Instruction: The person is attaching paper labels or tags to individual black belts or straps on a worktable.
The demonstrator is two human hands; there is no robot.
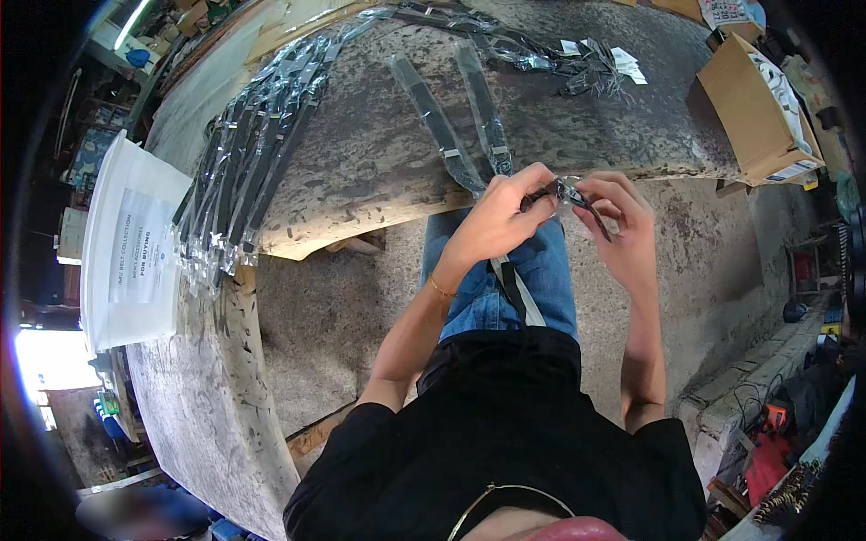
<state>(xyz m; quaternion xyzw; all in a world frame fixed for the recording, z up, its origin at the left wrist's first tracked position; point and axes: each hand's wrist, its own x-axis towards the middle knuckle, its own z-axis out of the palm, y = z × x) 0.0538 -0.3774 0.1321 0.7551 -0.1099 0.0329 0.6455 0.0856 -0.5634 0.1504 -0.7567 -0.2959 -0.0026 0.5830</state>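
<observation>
My left hand [509,215] holds the dark end of a belt [538,196] in clear plastic, just in front of the table edge. My right hand [619,220] grips a dark, narrow piece [595,215] beside it; whether both are one belt cannot be told. Two black belts in clear sleeves, one at the left [436,125] and one at the right [482,101], run from the worn table [365,155] towards my left hand. A pile of sleeved black belts [264,142] lies at the left. Dark ties with white tags [599,64] lie at the back right.
A white plastic bin [135,250] with a printed sheet stands on the table's left arm. An open cardboard box [751,115] holding white material stands at the right corner. More sleeved belts [453,19] lie along the back. A low concrete ledge [737,379] with clutter runs at the right.
</observation>
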